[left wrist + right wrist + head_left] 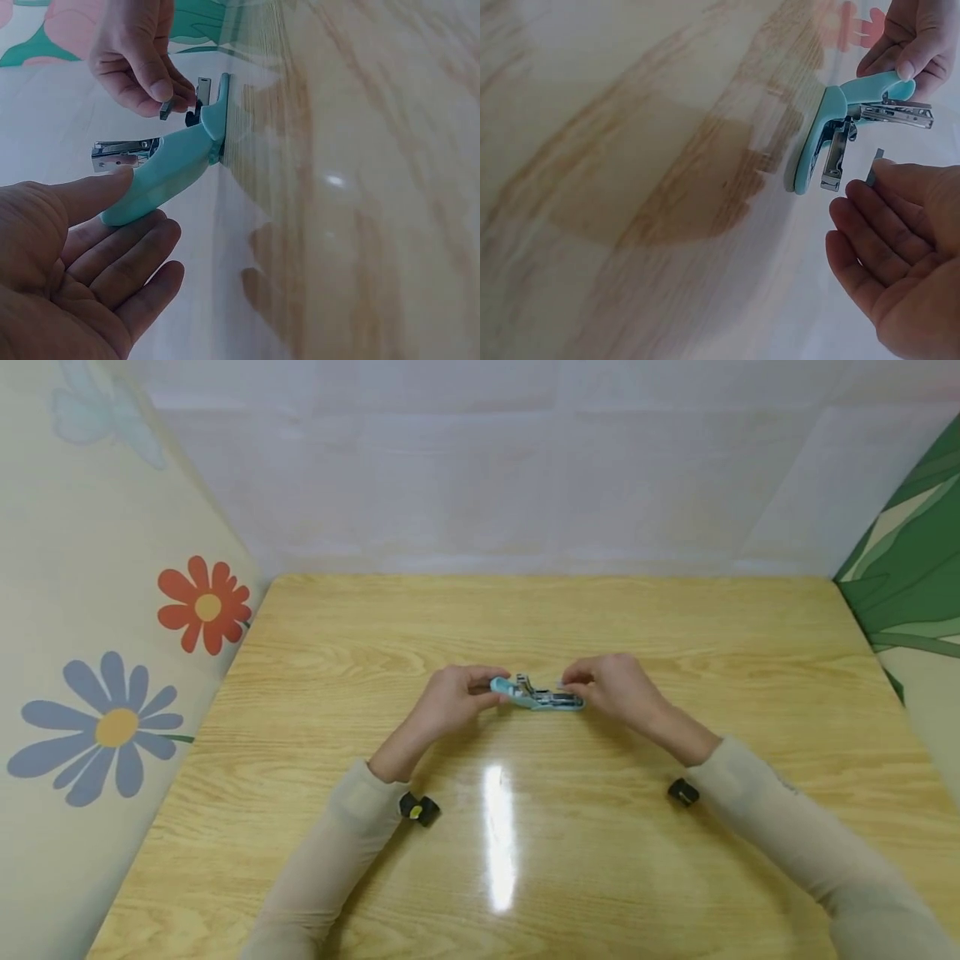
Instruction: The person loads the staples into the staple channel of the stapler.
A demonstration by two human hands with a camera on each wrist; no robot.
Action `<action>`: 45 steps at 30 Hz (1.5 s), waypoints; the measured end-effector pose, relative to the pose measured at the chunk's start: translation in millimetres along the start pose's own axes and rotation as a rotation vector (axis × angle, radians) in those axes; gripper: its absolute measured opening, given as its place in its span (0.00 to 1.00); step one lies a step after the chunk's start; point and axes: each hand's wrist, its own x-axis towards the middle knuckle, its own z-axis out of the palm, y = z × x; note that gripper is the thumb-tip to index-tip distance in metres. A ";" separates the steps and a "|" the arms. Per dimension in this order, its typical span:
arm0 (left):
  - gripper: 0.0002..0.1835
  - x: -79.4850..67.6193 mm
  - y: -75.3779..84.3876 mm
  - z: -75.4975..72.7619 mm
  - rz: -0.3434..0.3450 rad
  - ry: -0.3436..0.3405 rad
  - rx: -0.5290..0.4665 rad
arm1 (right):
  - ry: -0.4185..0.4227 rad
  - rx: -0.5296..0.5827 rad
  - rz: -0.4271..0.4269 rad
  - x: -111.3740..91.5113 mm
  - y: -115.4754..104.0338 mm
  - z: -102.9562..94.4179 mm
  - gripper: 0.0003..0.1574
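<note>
A mint-green stapler (517, 695) lies opened up over the middle of the table, its metal inner parts exposed. My left hand (450, 700) pinches the end of its raised top cover between thumb and fingers, as the left wrist view shows the cover (169, 169) tilted up from the base. Between the thumb and fingertips of my right hand (618, 689) is a short grey strip of staples (875, 166). In the right wrist view it stands beside the stapler's metal magazine (834, 161), a small gap apart.
The wooden table (360, 635) reaches back to a white wall covering (487, 485). Flower-painted panels (97, 568) stand on the left, with green leaf shapes (918, 552) on the right. Black wrist devices (682, 792) hang by both cuffs.
</note>
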 end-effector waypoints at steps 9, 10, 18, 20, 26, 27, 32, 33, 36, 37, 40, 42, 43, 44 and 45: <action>0.21 2.0 1.4 0.7 0.023 0.008 0.026 | -0.010 -0.016 0.008 -0.8 1.6 -1.1 0.06; 0.21 2.2 1.4 0.9 0.020 0.008 0.025 | -0.011 -0.019 0.005 -0.7 2.1 -0.8 0.06; 0.21 3.0 0.0 3.2 0.021 0.010 0.019 | -0.008 -0.049 -0.008 -1.7 3.5 2.2 0.05; 0.21 2.8 0.0 3.5 0.021 0.010 0.018 | -0.010 -0.049 -0.006 -2.3 3.0 2.4 0.05; 0.20 2.6 0.5 3.6 0.017 0.012 0.020 | -0.023 -0.049 -0.006 -3.7 2.3 3.5 0.05; 0.20 2.6 0.6 3.5 0.015 0.012 0.021 | -0.024 -0.053 -0.007 -3.7 2.4 3.7 0.06; 0.20 2.8 3.3 2.6 0.007 0.014 0.023 | -0.027 -0.064 -0.009 -4.1 3.3 4.0 0.07; 0.20 2.7 4.0 2.5 0.004 0.014 0.023 | -0.028 -0.065 -0.009 -4.1 3.5 4.1 0.07; 0.19 2.8 4.7 2.3 -0.005 0.013 0.026 | -0.032 -0.067 -0.014 -4.3 3.7 4.7 0.07; 0.19 2.9 4.5 2.4 -0.006 0.011 0.026 | -0.033 -0.066 -0.016 -4.6 3.7 4.9 0.07; 0.19 3.1 3.3 2.6 -0.006 0.010 0.029 | -0.031 -0.069 -0.025 -5.3 3.1 5.8 0.07; 0.19 2.7 3.0 2.7 -0.006 0.010 0.026 | -0.026 -0.069 -0.031 -5.5 3.0 6.5 0.07; 0.19 2.5 2.8 2.8 -0.006 0.010 0.024 | -0.022 -0.071 -0.034 -5.7 2.7 6.7 0.07; 0.19 2.3 2.7 2.7 -0.007 0.010 0.023 | -0.019 -0.071 -0.037 -5.7 2.4 7.1 0.07; 0.19 2.0 2.7 2.7 -0.008 0.010 0.020 | -0.016 -0.071 -0.041 -5.7 2.3 7.5 0.07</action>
